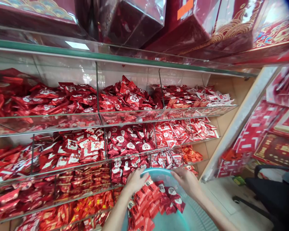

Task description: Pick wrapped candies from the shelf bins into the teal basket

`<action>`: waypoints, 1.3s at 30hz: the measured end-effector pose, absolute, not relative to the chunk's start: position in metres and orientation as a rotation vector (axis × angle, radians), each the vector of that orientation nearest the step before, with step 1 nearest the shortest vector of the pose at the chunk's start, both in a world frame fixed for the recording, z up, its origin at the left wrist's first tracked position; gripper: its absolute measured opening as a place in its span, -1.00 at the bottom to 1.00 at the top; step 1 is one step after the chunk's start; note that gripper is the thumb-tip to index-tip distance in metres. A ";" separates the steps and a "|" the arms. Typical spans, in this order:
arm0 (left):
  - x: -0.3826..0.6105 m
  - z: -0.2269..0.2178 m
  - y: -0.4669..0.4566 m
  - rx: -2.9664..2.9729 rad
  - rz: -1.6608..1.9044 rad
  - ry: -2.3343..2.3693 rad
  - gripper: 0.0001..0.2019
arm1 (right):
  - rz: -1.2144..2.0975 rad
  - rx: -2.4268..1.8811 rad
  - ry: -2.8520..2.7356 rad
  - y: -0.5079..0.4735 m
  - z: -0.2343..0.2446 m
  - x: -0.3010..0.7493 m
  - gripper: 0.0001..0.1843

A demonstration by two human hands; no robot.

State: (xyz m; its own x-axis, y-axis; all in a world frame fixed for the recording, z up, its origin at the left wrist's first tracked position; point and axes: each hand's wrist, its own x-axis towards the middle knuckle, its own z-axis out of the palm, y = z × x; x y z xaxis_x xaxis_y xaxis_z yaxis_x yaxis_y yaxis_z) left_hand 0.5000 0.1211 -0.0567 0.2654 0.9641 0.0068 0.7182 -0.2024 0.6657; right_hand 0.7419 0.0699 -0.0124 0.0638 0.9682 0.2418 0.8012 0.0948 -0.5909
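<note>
A teal plastic basin (190, 200) is at the lower middle of the head view, in front of the shelves. My left hand (135, 180) grips its far left rim, thumb on the inner side. On the far right rim, my right hand (186, 181) holds on, with most of its fingers hidden under or behind the edge. Inside lie bright red packets (145, 200) with dark lettering, heaped to the left. Beside them are several dark red packets (174, 197) with white round labels.
Glass shelves (125, 119) with clear dividers hold piles of small red packets (132, 99). Large dark red boxes (135, 22) stand on the glass above. At right are a wooden side panel (227, 128), red goods (254, 125) and a black chair (262, 195).
</note>
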 end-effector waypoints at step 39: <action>0.509 -0.055 0.118 2.127 0.473 1.800 -0.63 | 0.165 -1.711 -1.965 0.142 0.089 0.591 -0.71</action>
